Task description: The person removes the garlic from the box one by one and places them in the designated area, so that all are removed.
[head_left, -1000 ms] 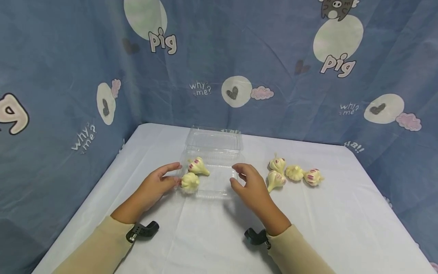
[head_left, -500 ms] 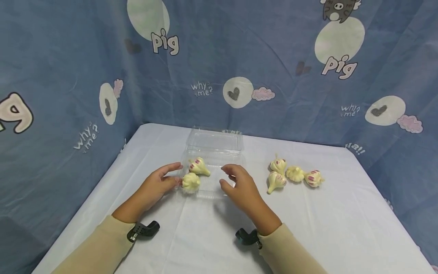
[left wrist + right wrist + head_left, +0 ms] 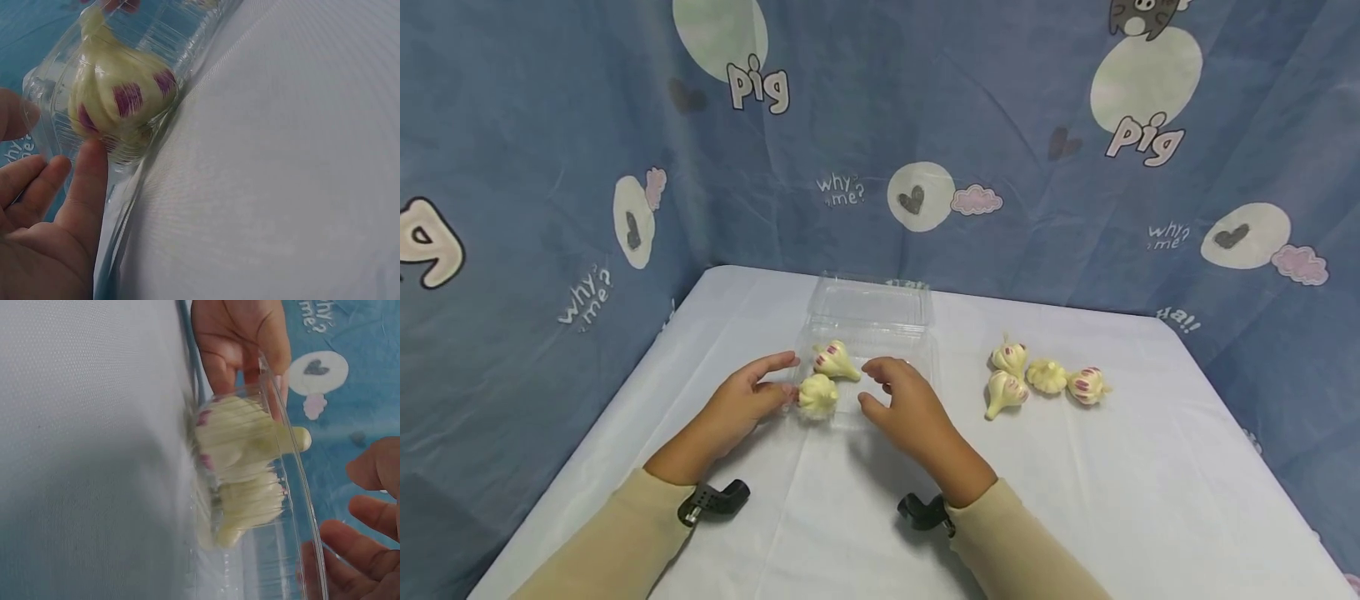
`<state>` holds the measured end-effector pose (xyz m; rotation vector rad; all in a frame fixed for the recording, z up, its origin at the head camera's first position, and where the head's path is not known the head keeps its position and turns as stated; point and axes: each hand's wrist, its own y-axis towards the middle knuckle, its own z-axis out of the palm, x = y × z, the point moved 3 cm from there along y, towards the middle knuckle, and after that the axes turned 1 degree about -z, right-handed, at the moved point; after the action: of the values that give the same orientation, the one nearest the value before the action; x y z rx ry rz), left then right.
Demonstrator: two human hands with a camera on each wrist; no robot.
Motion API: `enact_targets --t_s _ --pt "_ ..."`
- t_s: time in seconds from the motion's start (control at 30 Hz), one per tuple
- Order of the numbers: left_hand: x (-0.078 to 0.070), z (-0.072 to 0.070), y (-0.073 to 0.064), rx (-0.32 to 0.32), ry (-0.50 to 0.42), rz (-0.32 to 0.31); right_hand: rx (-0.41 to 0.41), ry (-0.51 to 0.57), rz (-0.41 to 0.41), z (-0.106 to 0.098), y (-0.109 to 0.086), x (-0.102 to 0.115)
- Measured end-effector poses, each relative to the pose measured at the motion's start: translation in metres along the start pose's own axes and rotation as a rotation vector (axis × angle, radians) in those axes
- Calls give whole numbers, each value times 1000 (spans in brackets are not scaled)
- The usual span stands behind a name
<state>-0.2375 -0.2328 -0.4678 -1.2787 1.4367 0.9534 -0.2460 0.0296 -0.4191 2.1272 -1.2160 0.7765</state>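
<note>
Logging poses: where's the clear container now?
In the head view, the clear container lies open on the white table, left of the four loose garlic bulbs; left hand at its left side, right hand overlapping its right part.

Over the head feed I saw a blue curtain behind and beside a white tablecloth; I could read its "pig" lettering and make out dark hearts and pink clouds.

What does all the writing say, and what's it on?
"pig", twice, on the blue cloth
"g", cut off at the left edge, same cloth
"why? me?", three times, same cloth
"Ha!!", probably, lower right, same cloth
Cloth writing behind the clear box: too hidden to read.
Nothing readable on the box or the garlic bulbs.
</note>
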Motion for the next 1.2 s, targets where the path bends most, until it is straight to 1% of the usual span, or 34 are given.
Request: enact_targets --t_s 0.13,0.3,0.37,0.47,0.57,0.7,0.87,0.97,1.2 --pt "-1 0 1 1 -4 -3 16 10 -11 3 2 1" --pt "-1 -1 1 1 0 -3 23 54 -11 7 7 4" --pt "1 -1 2 2 1 -3 27 76 -6 9 9 6" --pt "3 -1 4 1 -3 -3 32 78 -10 12 12 8" --pt "3 0 5 6 -6 1 35 47 -19 15 13 9" --pt "1 -1 3 6 -11 2 47 -6 -26 19 14 13" --pt "0 0 2 5 -13 -2 55 -33 -32 23 17 16" --pt "1 0 2 3 -15 -7 66 -57 -19 26 18 18" --pt "3 -1 2 13 -27 14 96 -112 30 29 23 20"
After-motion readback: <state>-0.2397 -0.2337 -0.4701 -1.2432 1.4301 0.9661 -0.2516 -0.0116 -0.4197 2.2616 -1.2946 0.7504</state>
